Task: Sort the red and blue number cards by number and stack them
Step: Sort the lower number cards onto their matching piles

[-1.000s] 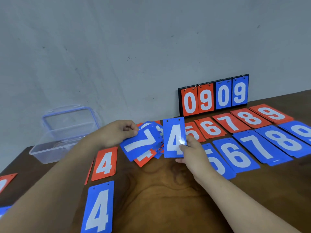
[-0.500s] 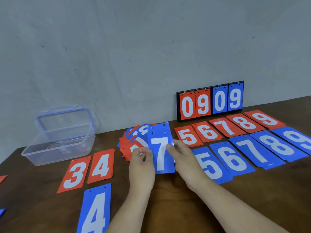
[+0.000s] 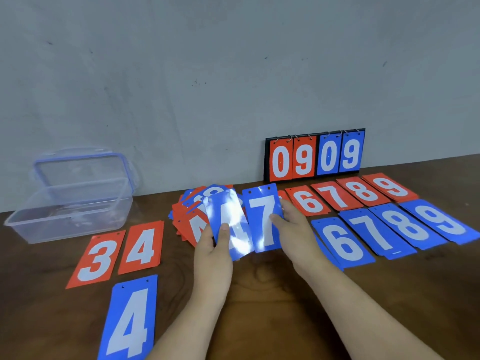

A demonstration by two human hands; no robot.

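My left hand pinches a glossy blue card, its number washed out by glare, above an unsorted heap of red and blue cards. My right hand holds a blue 7 card beside it. Sorted cards lie on the wooden table: red 3, red 4 and blue 4 at the left; red 6, 7, 8, 9 and blue 6, 7, 8, 9 at the right.
A clear plastic box with a blue-rimmed lid stands at the back left. A black flip scoreboard showing 0909 leans against the grey wall. Bare wood shows between my forearms and toward the front right.
Earlier my left hand held the blue 7 and my right a blue 4. The 7 has passed to my right hand, and my left now pinches another blue card.
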